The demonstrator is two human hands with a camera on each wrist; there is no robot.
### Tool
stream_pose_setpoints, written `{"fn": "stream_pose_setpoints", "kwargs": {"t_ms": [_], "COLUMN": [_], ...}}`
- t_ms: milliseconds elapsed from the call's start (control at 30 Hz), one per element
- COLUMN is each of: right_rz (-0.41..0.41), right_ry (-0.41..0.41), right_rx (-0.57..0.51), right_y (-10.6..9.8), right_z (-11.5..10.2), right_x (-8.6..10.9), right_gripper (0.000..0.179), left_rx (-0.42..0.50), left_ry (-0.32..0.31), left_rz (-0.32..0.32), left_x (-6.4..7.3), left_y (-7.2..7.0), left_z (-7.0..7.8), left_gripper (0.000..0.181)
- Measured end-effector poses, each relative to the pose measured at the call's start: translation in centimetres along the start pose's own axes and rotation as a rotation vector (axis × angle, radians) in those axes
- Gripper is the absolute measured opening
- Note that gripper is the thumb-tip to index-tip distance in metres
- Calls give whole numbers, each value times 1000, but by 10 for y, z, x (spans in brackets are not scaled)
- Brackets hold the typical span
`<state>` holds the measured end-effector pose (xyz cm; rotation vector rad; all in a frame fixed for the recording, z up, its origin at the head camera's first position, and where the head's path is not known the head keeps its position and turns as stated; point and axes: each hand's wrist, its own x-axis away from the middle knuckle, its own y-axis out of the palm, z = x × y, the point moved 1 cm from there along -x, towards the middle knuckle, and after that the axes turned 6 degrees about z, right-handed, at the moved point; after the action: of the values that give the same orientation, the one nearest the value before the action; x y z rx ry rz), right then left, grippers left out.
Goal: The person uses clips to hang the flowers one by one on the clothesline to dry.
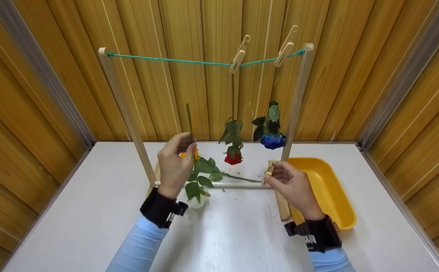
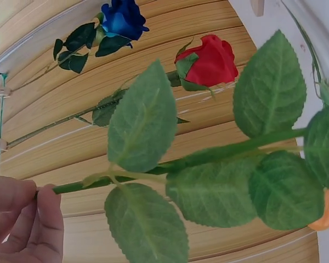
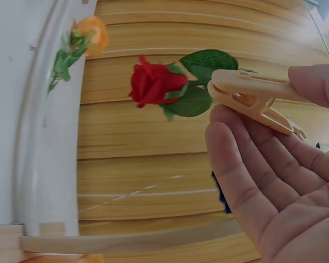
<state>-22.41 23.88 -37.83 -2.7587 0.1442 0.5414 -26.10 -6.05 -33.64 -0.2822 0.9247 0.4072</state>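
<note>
My left hand (image 1: 176, 162) pinches a green leafy stem (image 2: 208, 155) between thumb and fingers. The stem's bare end points up, and a whitish bloom (image 1: 198, 202) shows low beneath its leaves. In my right hand (image 1: 294, 189) is a beige clothespin (image 3: 252, 96), gripped by thumb and fingers. Two more clothespins sit on the teal line. From one (image 1: 238, 60) a red rose (image 1: 233, 156) hangs head down; from the other (image 1: 285, 53), a blue rose (image 1: 273, 141). An orange rose (image 3: 91, 35) lies low behind my left hand, partly hidden in the head view.
The teal line (image 1: 174, 59) runs between the left wooden post (image 1: 124, 109) and the right post (image 1: 298, 98). A white rod (image 1: 242, 185) joins them low down. At the right stands a yellow tray (image 1: 346, 209) on the white table (image 1: 79, 204). Wood-patterned walls (image 1: 219, 22) surround it.
</note>
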Motion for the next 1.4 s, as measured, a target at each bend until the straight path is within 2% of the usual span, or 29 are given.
{"fn": "stream_pose_setpoints", "kwargs": {"t_ms": [267, 433, 767, 1033, 1233, 1400], "right_rz": [-36, -71, -143, -200, -196, -180], "right_ry": [-90, -194, -343, -394, -507, -572], "right_rx": [-1, -19, -64, -131, -92, -28], "right_y": [2, 5, 18, 29, 40, 50], "right_z": [-23, -41, -86, -123, -157, -187], "right_x": [-36, -57, -101, -130, -146, -160], "right_gripper": [24, 27, 30, 26, 25, 22], "left_rx": [-42, -67, -89, -125, -136, -165], "left_ry": [-30, -49, -134, -159, -175, -149], "left_rz": [-35, -82, -126, -143, -146, -140], "left_x": [-20, -31, -52, -64, -76, -84], "left_y": [13, 22, 41, 53, 61, 66], "left_z": [-9, -14, -20, -26, -28, -28], "left_gripper": [10, 9, 9, 8, 7, 6]}}
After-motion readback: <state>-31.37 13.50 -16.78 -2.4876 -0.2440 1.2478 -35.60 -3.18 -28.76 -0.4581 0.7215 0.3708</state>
